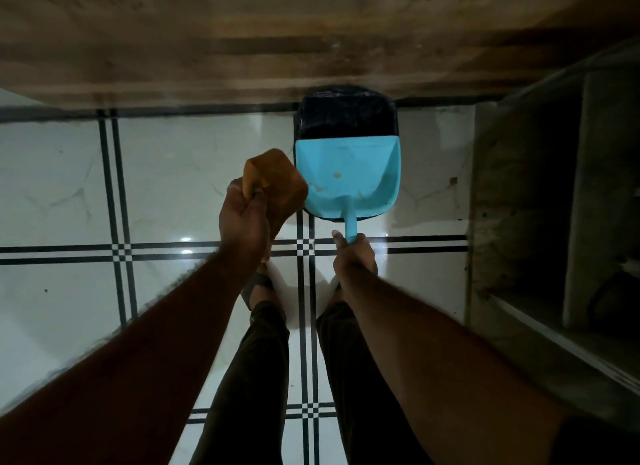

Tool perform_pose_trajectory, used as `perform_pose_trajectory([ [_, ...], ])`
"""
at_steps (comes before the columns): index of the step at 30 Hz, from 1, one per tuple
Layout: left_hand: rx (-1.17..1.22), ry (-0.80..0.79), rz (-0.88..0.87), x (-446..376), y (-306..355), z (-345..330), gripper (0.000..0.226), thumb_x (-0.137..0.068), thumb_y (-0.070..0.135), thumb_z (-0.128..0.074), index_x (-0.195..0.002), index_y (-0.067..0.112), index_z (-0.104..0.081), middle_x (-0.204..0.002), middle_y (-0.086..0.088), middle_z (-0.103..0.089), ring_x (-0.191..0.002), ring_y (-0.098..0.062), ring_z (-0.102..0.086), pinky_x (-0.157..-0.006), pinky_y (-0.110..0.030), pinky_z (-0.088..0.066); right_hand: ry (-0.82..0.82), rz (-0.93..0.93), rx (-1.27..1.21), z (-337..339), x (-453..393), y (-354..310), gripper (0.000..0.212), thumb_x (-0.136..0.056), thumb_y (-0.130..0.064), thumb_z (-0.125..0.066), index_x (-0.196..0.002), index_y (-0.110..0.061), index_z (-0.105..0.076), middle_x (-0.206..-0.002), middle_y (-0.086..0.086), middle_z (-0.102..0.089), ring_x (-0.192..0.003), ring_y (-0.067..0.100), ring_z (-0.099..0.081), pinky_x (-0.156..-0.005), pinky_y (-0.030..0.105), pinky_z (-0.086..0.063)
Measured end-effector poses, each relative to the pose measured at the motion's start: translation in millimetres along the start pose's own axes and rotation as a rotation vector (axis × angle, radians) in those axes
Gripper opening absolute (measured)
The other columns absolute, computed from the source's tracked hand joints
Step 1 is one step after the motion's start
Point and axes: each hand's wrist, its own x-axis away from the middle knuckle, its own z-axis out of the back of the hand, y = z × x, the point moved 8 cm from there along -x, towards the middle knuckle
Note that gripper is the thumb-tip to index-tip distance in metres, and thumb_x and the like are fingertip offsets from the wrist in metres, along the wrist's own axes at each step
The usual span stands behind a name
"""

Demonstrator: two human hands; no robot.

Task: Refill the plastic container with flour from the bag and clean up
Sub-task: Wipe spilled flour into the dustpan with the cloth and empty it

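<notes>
A light blue dustpan (348,173) hangs tilted above a black bin (344,113) lined with a dark bag, its mouth toward the bin. My right hand (353,256) is closed around the dustpan's thin handle. My left hand (244,218) grips an orange cloth (277,180), bunched up just left of the dustpan and touching its edge. A few small specks lie on the pan's inner surface. No flour bag or plastic container is in view.
A wooden counter front (242,49) runs across the top, with the bin at its foot. A grey cabinet with shelves (554,205) stands on the right. The floor (173,173) is glossy white tile with black lines; my legs and sandalled feet (259,288) are below.
</notes>
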Motion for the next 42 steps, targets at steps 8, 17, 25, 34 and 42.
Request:
perform_pose_trajectory([
  [8, 0.028, -0.087, -0.034, -13, 6, -12, 0.035, -0.106, 0.034, -0.052, -0.138, 0.02, -0.057, -0.128, -0.008, -0.073, -0.114, -0.025, -0.075, -0.095, -0.05, -0.064, -0.194, -0.063, 0.095, -17, -28, 7, 0.094, -0.062, -0.092, -0.061, -0.124, -0.023, -0.053, -0.103, 0.005, -0.068, -0.096, 0.029, -0.068, -0.093, 0.05, -0.058],
  [17, -0.04, -0.203, 0.117, 46, 35, -27, 0.042, -0.105, 0.042, -0.056, -0.14, 0.017, -0.06, -0.127, -0.008, -0.074, -0.11, -0.027, -0.075, -0.092, -0.048, -0.065, -0.2, -0.026, -0.043, 81, 40, 6, 0.067, -0.094, -0.049, -0.076, -0.146, -0.015, -0.051, -0.14, 0.009, -0.064, -0.122, 0.031, -0.066, -0.101, 0.045, -0.058],
  [25, -0.108, -0.409, -0.063, 172, 172, -81, 0.034, -0.111, 0.027, -0.053, -0.138, 0.007, -0.06, -0.113, -0.004, -0.069, -0.111, -0.033, -0.072, -0.094, -0.044, -0.061, -0.211, 0.261, -0.815, 287, 173, -70, 0.036, -0.108, -0.037, -0.059, -0.116, -0.004, -0.07, -0.093, 0.009, -0.073, -0.077, 0.017, -0.069, -0.073, 0.03, -0.058],
  [34, -0.316, -0.9, -0.666, 394, 325, -172, 0.046, -0.119, 0.027, -0.032, -0.154, 0.007, -0.053, -0.157, -0.006, -0.053, -0.143, -0.007, -0.049, -0.116, -0.014, -0.036, -0.143, 0.489, -1.118, 516, 358, -52, 0.053, -0.095, -0.04, -0.075, -0.129, 0.001, -0.07, -0.114, 0.014, -0.079, -0.108, 0.032, -0.076, -0.091, 0.041, -0.064],
  [42, -0.332, -1.02, -0.616, 500, 358, -240, 0.065, -0.103, 0.035, -0.07, -0.16, 0.019, -0.043, -0.155, 0.004, -0.049, -0.138, -0.008, -0.046, -0.108, -0.017, -0.041, -0.035, 0.588, -1.524, 641, 426, 58, 0.023, -0.104, 0.003, -0.05, -0.121, -0.005, -0.062, -0.104, 0.024, -0.066, -0.091, 0.033, -0.068, -0.072, 0.045, -0.063],
])
